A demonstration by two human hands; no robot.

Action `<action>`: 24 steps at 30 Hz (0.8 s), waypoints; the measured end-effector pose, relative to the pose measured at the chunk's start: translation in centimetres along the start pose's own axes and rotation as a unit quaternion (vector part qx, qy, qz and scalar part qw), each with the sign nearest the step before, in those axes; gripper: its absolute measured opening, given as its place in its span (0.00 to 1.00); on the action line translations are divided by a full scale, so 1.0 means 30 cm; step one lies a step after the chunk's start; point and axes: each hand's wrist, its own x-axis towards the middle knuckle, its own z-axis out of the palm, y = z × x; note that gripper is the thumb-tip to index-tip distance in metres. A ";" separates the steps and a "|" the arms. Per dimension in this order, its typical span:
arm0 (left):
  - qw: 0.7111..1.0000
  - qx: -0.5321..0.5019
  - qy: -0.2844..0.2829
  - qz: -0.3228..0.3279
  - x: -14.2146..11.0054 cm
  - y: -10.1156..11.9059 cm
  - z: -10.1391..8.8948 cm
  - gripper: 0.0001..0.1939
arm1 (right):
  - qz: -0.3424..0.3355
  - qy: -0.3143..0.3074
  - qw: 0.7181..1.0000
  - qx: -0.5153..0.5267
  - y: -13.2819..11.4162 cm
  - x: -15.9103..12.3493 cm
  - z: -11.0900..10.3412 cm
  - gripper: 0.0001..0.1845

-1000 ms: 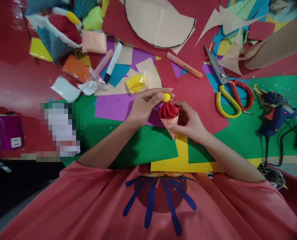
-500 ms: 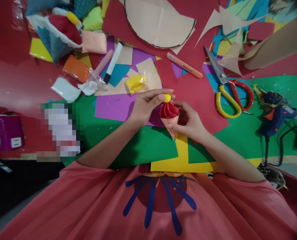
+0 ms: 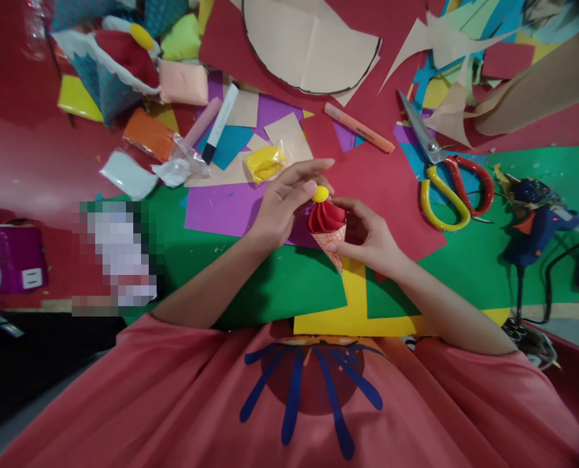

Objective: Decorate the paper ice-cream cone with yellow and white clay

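My right hand (image 3: 374, 240) is closed around a small ice cream cone craft (image 3: 332, 243), its cone checked in red and white and pointing down. Swirled red ridges (image 3: 325, 216) fill the cone's mouth. On top sits a small yellow ball (image 3: 321, 194), touched by the thumb and a finger of my left hand (image 3: 282, 201), whose index finger is raised away from it. The fingertips behind the ball are partly hidden. Just beyond my left hand lies an opened packet of yellow clay (image 3: 264, 162).
Scissors (image 3: 438, 156) lie to the right, with a blue glue gun (image 3: 537, 234) beyond them. An orange marker (image 3: 360, 128) and a white marker (image 3: 221, 121) lie behind my hands. Clay packets, including an orange one (image 3: 147, 134), and a larger blue cone (image 3: 106, 75) crowd the far left.
My left index finger has lifted off the ball and straightened. The cone and ball have shifted slightly left and tilted a little. My right hand keeps its hold.
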 end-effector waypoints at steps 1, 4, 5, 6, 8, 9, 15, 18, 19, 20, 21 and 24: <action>1.000 0.002 -0.007 0.000 -0.001 0.001 0.000 0.17 | 0.002 -0.004 1.000 0.007 0.001 -0.001 0.000 0.36; 0.999 -0.002 -0.031 0.006 -0.005 0.004 0.001 0.18 | 0.014 -0.017 0.999 0.038 0.003 -0.001 -0.004 0.36; 0.999 -0.009 -0.039 0.007 -0.006 0.005 0.001 0.18 | 0.017 -0.022 0.998 0.051 0.003 0.000 -0.006 0.35; 0.999 -0.016 -0.045 0.006 -0.008 0.005 0.002 0.18 | 0.021 -0.028 0.997 0.063 0.003 0.001 -0.007 0.35; 0.998 -0.032 -0.056 0.005 -0.009 0.005 0.002 0.17 | 0.024 -0.034 0.995 0.085 0.000 0.004 -0.009 0.33; 0.997 -0.037 -0.060 0.008 -0.009 0.004 0.002 0.17 | 0.022 -0.036 0.995 0.095 -0.003 0.005 -0.010 0.32; 0.998 -0.038 -0.051 0.007 -0.007 -0.003 0.003 0.18 | 0.019 -0.039 0.992 0.116 -0.008 0.008 -0.010 0.30; 0.998 -0.044 -0.047 0.001 -0.008 -0.006 0.005 0.18 | 0.021 -0.043 0.993 0.105 -0.005 0.008 -0.010 0.31; 0.998 -0.046 -0.045 0.000 -0.009 -0.006 0.006 0.18 | 0.022 -0.043 0.993 0.104 -0.003 0.008 -0.010 0.31; 0.998 -0.047 -0.042 0.000 -0.009 -0.006 0.006 0.18 | 0.023 -0.042 0.993 0.104 -0.002 0.008 -0.010 0.31; 0.998 -0.047 -0.040 0.000 -0.009 -0.007 0.007 0.18 | 0.023 -0.041 0.993 0.106 -0.002 0.008 -0.010 0.31; 0.998 -0.044 -0.039 -0.003 -0.010 -0.008 0.008 0.18 | 0.021 -0.038 0.993 0.111 0.000 0.008 -0.009 0.32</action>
